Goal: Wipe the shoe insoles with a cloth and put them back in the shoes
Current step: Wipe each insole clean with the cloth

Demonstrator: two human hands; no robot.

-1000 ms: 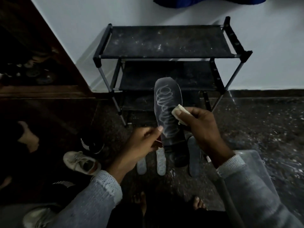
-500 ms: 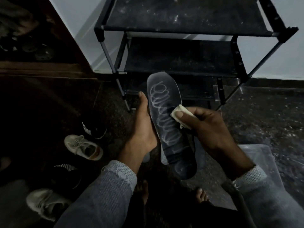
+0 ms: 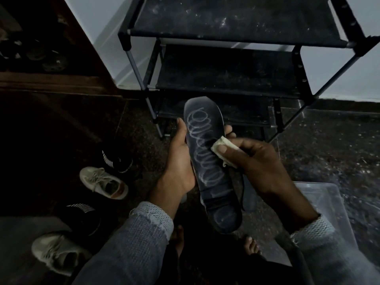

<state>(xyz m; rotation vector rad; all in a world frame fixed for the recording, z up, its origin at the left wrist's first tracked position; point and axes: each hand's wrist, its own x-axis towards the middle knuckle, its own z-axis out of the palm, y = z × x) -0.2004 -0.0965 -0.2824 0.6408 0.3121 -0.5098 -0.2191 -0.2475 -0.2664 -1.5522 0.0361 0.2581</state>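
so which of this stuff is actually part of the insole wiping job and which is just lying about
Part of the job:
- dark insole, held by the left hand
- pale cloth, pinched by the right hand
- light shoes and dark shoes, likely awaiting insoles

Just lying about:
- black shoe rack
- clear plastic lid or bin

This looks like a home entryway: a black shoe rack [image 3: 236, 27] stands against a pale wall [image 3: 98, 38], worn sneakers [image 3: 103, 183] lie scattered on a dark speckled floor [image 3: 329, 145], and a wooden cabinet [image 3: 51, 58] sits at left.
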